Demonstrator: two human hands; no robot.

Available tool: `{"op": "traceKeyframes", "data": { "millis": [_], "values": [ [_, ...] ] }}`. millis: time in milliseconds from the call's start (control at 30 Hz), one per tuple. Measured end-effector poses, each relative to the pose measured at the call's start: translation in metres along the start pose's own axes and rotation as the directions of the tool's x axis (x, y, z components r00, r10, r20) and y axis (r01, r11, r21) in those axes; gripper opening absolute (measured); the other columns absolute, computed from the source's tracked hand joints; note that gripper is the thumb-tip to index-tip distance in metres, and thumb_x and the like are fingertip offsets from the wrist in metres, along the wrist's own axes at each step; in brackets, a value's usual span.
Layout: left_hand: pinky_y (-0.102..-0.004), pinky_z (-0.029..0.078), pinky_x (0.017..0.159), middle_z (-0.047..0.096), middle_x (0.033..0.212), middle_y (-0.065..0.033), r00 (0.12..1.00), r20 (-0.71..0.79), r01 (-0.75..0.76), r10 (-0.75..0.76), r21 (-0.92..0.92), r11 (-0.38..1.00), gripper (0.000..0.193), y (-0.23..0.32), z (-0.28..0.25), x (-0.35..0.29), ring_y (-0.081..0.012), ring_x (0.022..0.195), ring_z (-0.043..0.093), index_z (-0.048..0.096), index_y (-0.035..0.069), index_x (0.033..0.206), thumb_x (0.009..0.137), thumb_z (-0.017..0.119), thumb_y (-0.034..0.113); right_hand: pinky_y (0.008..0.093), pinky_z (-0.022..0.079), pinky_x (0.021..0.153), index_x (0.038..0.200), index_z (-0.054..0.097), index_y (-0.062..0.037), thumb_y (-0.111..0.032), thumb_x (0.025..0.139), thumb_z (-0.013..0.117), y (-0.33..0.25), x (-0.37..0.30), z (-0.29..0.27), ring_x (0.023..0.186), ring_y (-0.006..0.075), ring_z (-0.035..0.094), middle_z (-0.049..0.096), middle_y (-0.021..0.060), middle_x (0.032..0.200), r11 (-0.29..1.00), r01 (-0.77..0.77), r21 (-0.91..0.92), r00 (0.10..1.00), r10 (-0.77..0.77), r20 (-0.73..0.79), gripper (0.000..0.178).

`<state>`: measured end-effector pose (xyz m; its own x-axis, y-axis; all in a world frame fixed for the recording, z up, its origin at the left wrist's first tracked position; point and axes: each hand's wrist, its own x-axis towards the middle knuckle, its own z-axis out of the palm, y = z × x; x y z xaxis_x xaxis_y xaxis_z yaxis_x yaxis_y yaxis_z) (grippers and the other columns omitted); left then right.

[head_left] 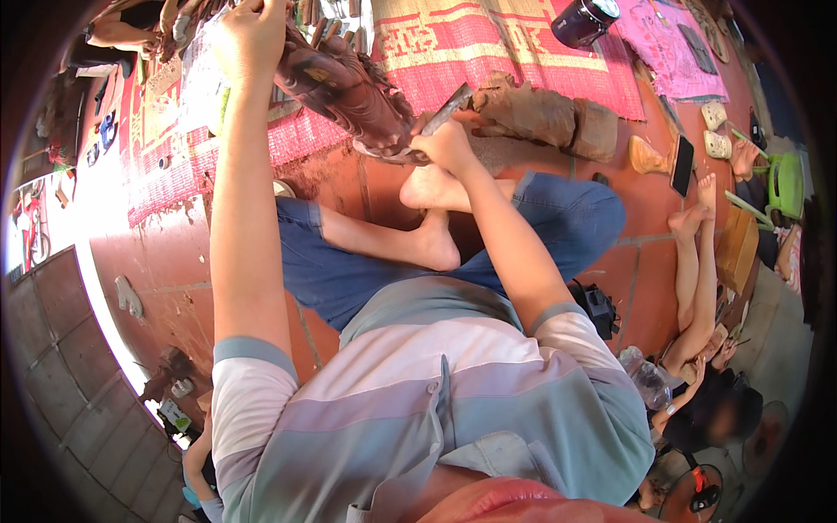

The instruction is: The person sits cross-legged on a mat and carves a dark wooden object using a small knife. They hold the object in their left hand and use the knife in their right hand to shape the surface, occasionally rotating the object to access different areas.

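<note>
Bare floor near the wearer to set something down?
Tiles between left forearm, red mat and grey object; also between right knee and neighbour's legs. Crowded: around the carving, handles near the left hand, wood chunk beside the right hand.

This is a carving workshop, by the look of it, laid out on a red tiled floor (166,257). A dark carved figure (349,91), a rough-hewn brown block (527,115) and a cluster of tool handles (331,30) give it away.
</note>
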<state>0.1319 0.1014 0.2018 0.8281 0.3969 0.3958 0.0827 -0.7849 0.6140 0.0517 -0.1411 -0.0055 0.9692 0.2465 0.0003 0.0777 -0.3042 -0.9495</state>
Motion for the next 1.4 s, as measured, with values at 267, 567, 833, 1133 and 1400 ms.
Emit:
{"op": "traceKeyframes", "data": {
  "millis": [267,567,833,1133,1400],
  "values": [
    [-0.0288,0.046,0.067,0.064,0.065,-0.0033,1.0,-0.011,0.028,-0.027,0.075,0.997,0.04,0.005,0.001,0.001,-0.0147,0.065,0.06,0.073,0.016,0.079,0.081,0.052,0.049,0.0246,0.05,0.057,0.084,0.049,-0.0006,0.0,0.077,0.065,-0.001,-0.034,-0.01,0.068,0.0126,0.062,0.061,0.0068,0.078,0.885,-0.122,0.449,0.965,0.211,-0.154,0.017],
    [-0.0289,0.047,0.067,0.063,0.064,-0.0035,0.999,0.031,0.036,-0.039,0.098,0.995,0.039,0.003,0.003,0.009,-0.0152,0.065,0.061,0.073,0.017,0.08,0.081,0.052,0.05,0.0337,0.051,0.071,0.076,0.054,-0.0056,-0.004,0.066,0.072,-0.015,-0.052,0.026,0.08,0.025,0.064,0.064,0.0101,0.087,0.913,0.38,-0.151,0.87,-0.408,-0.279,0.021],
    [-0.0294,0.047,0.071,0.065,0.067,-0.0043,0.999,-0.006,-0.039,0.041,0.182,0.982,0.041,-0.005,0.007,0.015,-0.0171,0.067,0.062,0.073,0.018,0.079,0.081,0.049,0.051,0.0373,0.049,0.078,0.072,0.055,-0.007,-0.003,0.064,0.071,-0.009,-0.054,0.031,0.088,0.028,0.06,0.064,0.0099,0.086,0.866,0.466,-0.182,0.817,-0.5,-0.287,0.019],
    [-0.032,0.048,0.073,0.066,0.071,-0.0092,0.999,0.041,-0.027,0.022,0.122,0.992,0.043,-0.005,0.011,0.017,-0.0214,0.074,0.064,0.072,0.016,0.082,0.082,0.047,0.051,0.0372,0.049,0.078,0.077,0.056,-0.007,-0.008,0.066,0.07,-0.001,-0.056,0.022,0.087,0.0291,0.059,0.062,0.0097,0.091,0.856,0.457,-0.241,0.834,-0.506,-0.218,0.018],
    [-0.0338,0.047,0.075,0.067,0.078,-0.0099,0.996,-0.033,-0.071,0.08,0.217,0.974,0.042,-0.014,0.025,0.035,-0.0263,0.077,0.064,0.073,0.018,0.083,0.079,0.047,0.051,0.0357,0.049,0.079,0.083,0.059,-0.0081,-0.009,0.069,0.071,0.005,-0.065,0.015,0.091,0.0268,0.06,0.06,0.0104,0.104,0.898,0.409,-0.162,0.886,-0.433,-0.167,0.019]
  ]
}}
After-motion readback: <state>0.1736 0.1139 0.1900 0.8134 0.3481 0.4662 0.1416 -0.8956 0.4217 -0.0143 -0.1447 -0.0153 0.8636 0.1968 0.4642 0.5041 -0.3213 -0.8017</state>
